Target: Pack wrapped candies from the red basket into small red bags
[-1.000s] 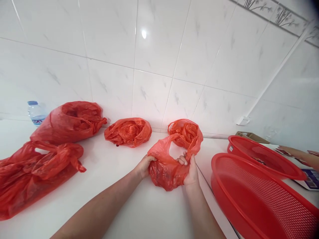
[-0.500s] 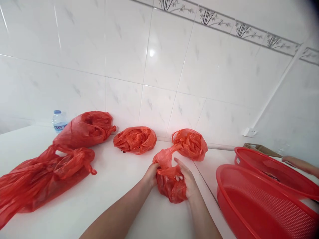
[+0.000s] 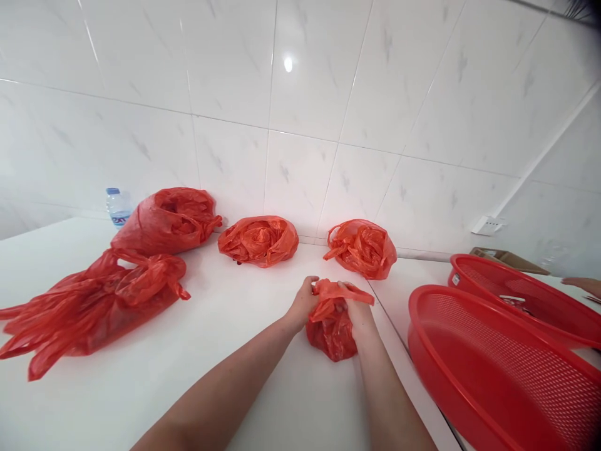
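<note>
A small filled red plastic bag point(image 3: 331, 335) rests on the white table between my hands. My left hand point(image 3: 304, 305) closes on the left side of its mouth, thumb and fingers pinching the film. On the other side my right hand point(image 3: 357, 313) reaches into the bag's folds; its fingers are partly covered by the red film and appear closed on it. One bag handle lies over the right hand and sticks out to the right. What the bag contains is dark and cannot be made out.
Two bundled red bags, one at the middle point(image 3: 259, 241) and one at the right point(image 3: 364, 248), sit against the tiled wall. Larger red bags point(image 3: 136, 300) and a water bottle point(image 3: 117, 208) are at left. Red baskets point(image 3: 464, 351) stand at right, near another person's hand point(image 3: 582, 285).
My hands have drawn the bag's top downward and together, and its handle now folds over my right hand. The view has tilted down. The other person's hand has shifted right.
</note>
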`<state>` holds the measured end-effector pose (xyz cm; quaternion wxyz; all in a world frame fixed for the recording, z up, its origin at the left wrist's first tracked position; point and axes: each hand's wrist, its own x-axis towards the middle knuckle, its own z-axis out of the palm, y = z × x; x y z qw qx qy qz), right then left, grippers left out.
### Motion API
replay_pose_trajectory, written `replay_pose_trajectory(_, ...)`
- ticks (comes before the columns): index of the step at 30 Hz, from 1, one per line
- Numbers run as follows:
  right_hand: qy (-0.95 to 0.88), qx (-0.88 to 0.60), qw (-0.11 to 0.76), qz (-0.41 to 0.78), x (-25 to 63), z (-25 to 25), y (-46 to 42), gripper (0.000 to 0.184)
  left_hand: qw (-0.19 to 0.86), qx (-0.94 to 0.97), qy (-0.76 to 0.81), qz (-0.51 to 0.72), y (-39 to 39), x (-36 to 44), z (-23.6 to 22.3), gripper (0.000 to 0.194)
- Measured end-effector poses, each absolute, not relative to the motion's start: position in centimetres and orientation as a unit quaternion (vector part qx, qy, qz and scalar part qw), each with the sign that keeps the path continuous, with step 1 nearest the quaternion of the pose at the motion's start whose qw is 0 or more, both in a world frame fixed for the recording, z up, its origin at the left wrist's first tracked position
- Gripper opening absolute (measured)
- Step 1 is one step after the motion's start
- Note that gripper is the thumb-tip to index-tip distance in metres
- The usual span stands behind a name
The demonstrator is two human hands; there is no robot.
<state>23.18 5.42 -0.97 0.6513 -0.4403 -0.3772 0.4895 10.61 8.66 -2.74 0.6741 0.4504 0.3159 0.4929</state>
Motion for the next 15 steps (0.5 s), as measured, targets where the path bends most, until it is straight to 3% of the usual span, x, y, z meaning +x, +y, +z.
replay_pose_trajectory(4, -0.328, -0.441, 0.672, 0.496, 24.1, -1.8, 6.3, 0.025, 0.553, 0.526, 0.326, 0.558, 6.8, 9.0, -1.6, 0.065)
replay_pose_trajectory(8, -0.323, -0.429, 0.671, 0.512, 24.2, -2.1, 6.4, 0.024, 0.476, 0.646, 0.264, 0.535, 5.2, 8.8, -0.4, 0.075)
replay_pose_trajectory(11, -0.351, -0.407, 0.658, 0.527, 23.6, -1.6, 5.9, 0.01, 0.448, 0.686, 0.248, 0.517, 5.7, 9.9, 0.1, 0.05)
replay_pose_trajectory(13, -0.375, -0.387, 0.647, 0.539, 23.3, -1.1, 5.3, 0.024, 0.463, 0.676, 0.251, 0.516, 6.5, 10.7, 0.4, 0.033)
replay_pose_trajectory(15, -0.395, -0.371, 0.638, 0.547, 23.1, -0.8, 4.9, 0.038, 0.474, 0.669, 0.254, 0.513, 7.3, 11.1, 0.6, 0.029)
